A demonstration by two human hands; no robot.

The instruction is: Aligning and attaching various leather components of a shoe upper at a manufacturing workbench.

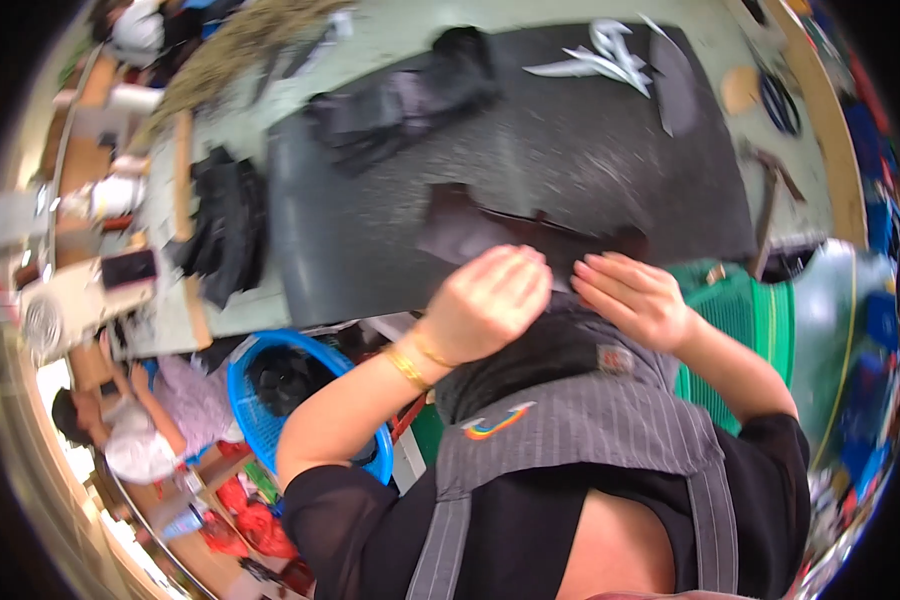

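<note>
A thin, dark brown-black sheet piece (460, 225) with a cut-out outline lies at the near edge of the black work mat (360, 255); its material could be leather or cloth. My left hand (495, 300) is closed on the near edge of this piece, fingers bent and pressed together. Close by on the right, my right hand (632, 298) pinches the same edge, its fingertips turned toward the left hand. Both thumbs are mostly hidden. Farther back on the mat are a stack of black pieces (405, 105) and several pale grey cut strips (605, 60).
A hammer (775, 178) and dark-handled scissors (778, 103) lie right of the mat. Black pieces (228, 225) are piled on its left. A blue basket (245, 400) and a green basket (780, 335) flank me. At far left are a sewing machine (80, 300) and another person (160, 410).
</note>
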